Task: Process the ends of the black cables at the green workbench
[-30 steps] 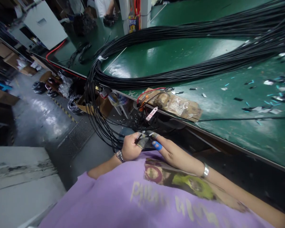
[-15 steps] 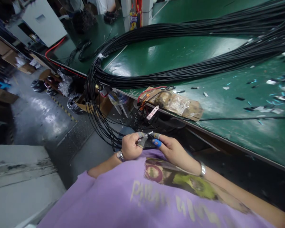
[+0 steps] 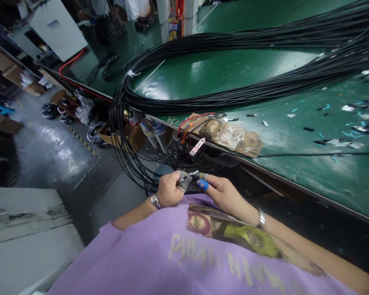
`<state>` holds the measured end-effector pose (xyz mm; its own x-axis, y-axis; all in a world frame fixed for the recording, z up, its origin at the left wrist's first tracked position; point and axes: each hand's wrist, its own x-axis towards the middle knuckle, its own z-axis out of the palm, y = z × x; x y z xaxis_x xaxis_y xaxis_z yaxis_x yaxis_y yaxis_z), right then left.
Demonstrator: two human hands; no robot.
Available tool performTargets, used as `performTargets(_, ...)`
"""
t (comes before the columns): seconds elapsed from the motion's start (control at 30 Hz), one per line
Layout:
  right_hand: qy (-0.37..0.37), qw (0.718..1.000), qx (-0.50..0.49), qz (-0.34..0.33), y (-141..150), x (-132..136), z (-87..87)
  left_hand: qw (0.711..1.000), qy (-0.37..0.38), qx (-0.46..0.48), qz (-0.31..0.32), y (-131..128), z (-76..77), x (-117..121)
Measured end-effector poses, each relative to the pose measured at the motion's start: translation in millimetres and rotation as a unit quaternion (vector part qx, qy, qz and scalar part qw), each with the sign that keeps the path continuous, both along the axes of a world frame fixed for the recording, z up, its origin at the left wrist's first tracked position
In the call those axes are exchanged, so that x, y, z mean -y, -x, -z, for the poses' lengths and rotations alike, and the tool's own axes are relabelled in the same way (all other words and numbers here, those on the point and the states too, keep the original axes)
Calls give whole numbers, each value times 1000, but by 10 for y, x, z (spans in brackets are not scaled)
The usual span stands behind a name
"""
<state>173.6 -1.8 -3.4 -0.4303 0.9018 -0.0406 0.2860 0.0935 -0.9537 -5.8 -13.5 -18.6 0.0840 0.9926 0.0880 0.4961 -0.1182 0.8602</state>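
My left hand (image 3: 170, 189), with a watch on its wrist, is closed in a pinch on a black cable near the cable's stripped-looking white end (image 3: 194, 172). Grey coverings sit on its fingertips. Opposite it, my right hand (image 3: 224, 192) pinches at the same cable end; a blue cover is on its thumb and grey ones on the fingers. What lies between the right fingertips is small and partly hidden. Several black cables (image 3: 123, 151) hang from the table edge towards my left hand, out of a long bundle (image 3: 172, 105) on the green table.
A taped wooden block (image 3: 233, 135) with red and black wires lies at the edge of the green table (image 3: 310, 180). Cable scraps (image 3: 341, 141) are strewn to the right. Below the bundle stands a cardboard box (image 3: 137, 137). A white surface (image 3: 27, 229) is at my left.
Almost nothing differs. Both hands keep their pinch on the cable end, with only a very slight shift of the fingers.
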Motion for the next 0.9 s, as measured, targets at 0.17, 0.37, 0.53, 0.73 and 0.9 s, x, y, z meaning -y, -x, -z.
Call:
performTargets(0.17,-10,1000,10,-12,0,16,11,965,153,210,39,-29,-85,-44)
performTargets(0.37,-37,999,18,-36,13,24,-12,833,403,378,19,28,-144,-79)
performTargets(0.53,-73,995,41,-61,22,15,-23,712,544,441,57,154,-105,-110)
performTargets(0.73,-112,989,48,-80,1,-13,-35,677,555,477,69,204,-38,-92)
performTargets(0.9,-66,997,5,-28,0,-51,-56,708,536,449,98,174,-51,-55)
